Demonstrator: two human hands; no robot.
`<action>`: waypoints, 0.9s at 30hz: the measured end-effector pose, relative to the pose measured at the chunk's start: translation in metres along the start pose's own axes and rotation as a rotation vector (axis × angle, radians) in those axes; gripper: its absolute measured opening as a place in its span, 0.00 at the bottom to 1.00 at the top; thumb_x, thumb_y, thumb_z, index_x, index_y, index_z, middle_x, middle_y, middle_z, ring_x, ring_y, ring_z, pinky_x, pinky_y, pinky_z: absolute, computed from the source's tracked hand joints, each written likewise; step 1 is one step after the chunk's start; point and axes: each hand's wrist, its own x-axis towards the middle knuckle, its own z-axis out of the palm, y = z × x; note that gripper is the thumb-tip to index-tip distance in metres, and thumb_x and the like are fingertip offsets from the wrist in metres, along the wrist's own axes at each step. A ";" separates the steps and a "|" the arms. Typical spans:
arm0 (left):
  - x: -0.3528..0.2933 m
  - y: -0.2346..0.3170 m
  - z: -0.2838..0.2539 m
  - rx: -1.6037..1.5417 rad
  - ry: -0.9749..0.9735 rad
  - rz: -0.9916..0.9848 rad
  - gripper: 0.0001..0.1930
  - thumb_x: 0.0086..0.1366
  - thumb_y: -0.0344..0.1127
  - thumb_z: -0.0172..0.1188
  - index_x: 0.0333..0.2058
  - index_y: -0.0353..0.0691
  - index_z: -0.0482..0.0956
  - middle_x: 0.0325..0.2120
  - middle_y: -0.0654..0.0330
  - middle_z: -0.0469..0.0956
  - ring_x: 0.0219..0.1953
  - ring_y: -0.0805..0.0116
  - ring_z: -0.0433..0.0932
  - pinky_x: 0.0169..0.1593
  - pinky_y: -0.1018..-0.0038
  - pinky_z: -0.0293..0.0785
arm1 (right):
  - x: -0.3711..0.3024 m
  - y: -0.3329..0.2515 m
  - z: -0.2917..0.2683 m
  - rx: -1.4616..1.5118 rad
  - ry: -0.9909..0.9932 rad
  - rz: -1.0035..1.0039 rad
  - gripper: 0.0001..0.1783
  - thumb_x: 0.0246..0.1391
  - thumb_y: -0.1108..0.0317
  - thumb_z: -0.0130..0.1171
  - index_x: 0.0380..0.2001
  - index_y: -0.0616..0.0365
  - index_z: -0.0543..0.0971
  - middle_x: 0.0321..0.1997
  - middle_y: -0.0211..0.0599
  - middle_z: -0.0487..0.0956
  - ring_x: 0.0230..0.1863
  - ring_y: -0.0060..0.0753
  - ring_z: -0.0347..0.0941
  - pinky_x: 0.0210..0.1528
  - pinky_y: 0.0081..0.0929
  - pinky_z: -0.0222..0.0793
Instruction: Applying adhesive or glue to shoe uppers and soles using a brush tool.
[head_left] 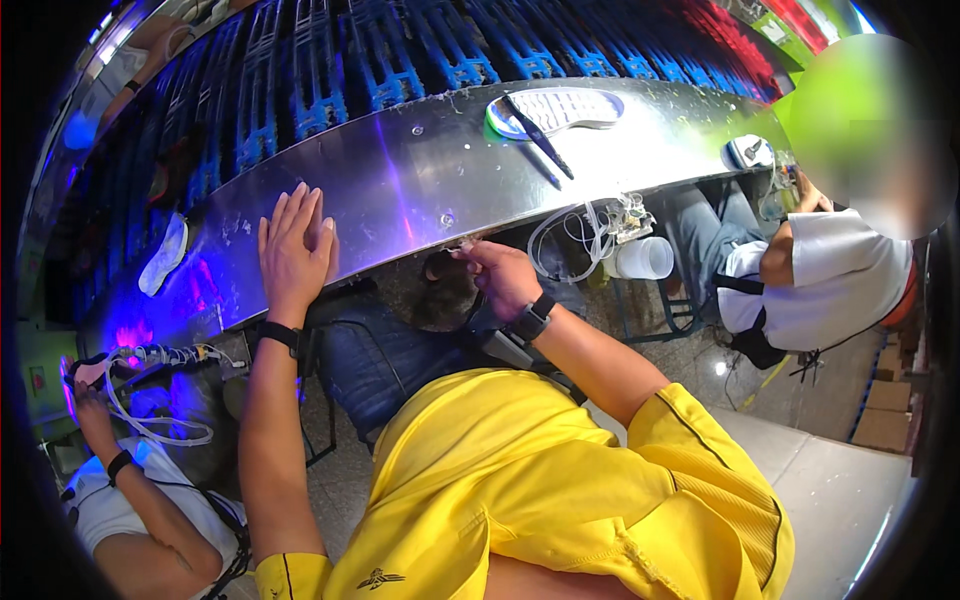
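Two hands: your left hand (295,248) flat, released on the silvery metal counter (362,205); your right hand (507,279) curled at its edge, hold unclear. White ridged shoe sole (585,106) beyond right fingers (487,254). Likely edge handling; next needs steady fingers.

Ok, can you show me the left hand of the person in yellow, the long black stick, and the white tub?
Left hand (290,252): head view, back of the hand.
Black stick (537,133): head view, middle of its shaft.
White tub (646,258): head view, its outside.
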 end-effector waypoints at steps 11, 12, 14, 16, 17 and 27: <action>-0.002 -0.006 -0.003 -0.022 -0.003 -0.003 0.26 0.72 0.47 0.61 0.68 0.55 0.77 0.72 0.63 0.71 0.76 0.58 0.62 0.79 0.49 0.49 | 0.004 0.003 0.006 -0.061 0.033 -0.014 0.08 0.65 0.71 0.63 0.41 0.66 0.85 0.37 0.37 0.88 0.27 0.16 0.69 0.30 0.14 0.63; -0.002 -0.006 -0.003 -0.016 -0.006 -0.005 0.26 0.72 0.47 0.61 0.68 0.55 0.77 0.72 0.63 0.70 0.76 0.58 0.62 0.79 0.49 0.49 | 0.005 0.004 0.006 -0.063 0.032 -0.014 0.08 0.65 0.71 0.63 0.41 0.66 0.85 0.37 0.37 0.88 0.27 0.16 0.69 0.30 0.14 0.63; -0.002 -0.007 -0.003 -0.011 -0.007 -0.007 0.26 0.72 0.47 0.61 0.68 0.55 0.77 0.72 0.63 0.70 0.76 0.58 0.62 0.79 0.49 0.49 | 0.006 0.006 0.007 -0.069 0.066 -0.030 0.07 0.64 0.71 0.63 0.39 0.65 0.85 0.35 0.36 0.88 0.26 0.15 0.70 0.28 0.14 0.61; -0.003 -0.006 -0.004 -0.012 -0.014 -0.013 0.27 0.72 0.47 0.61 0.68 0.55 0.77 0.72 0.63 0.70 0.76 0.58 0.62 0.79 0.50 0.48 | 0.002 0.003 0.008 -0.092 0.072 -0.021 0.07 0.64 0.71 0.64 0.37 0.65 0.85 0.34 0.36 0.87 0.26 0.15 0.71 0.28 0.14 0.61; -0.004 -0.006 -0.005 -0.012 -0.014 -0.015 0.27 0.72 0.47 0.61 0.68 0.55 0.77 0.72 0.63 0.70 0.76 0.58 0.62 0.79 0.50 0.48 | 0.000 0.001 0.009 -0.114 0.079 -0.012 0.07 0.63 0.70 0.65 0.34 0.64 0.86 0.33 0.36 0.87 0.27 0.15 0.71 0.27 0.15 0.61; -0.003 -0.010 -0.011 -0.009 -0.015 -0.017 0.27 0.72 0.46 0.61 0.68 0.55 0.76 0.72 0.64 0.70 0.76 0.59 0.62 0.78 0.51 0.50 | -0.037 -0.016 0.005 -0.207 0.049 -0.219 0.10 0.62 0.69 0.66 0.38 0.66 0.89 0.31 0.35 0.87 0.29 0.16 0.74 0.32 0.15 0.64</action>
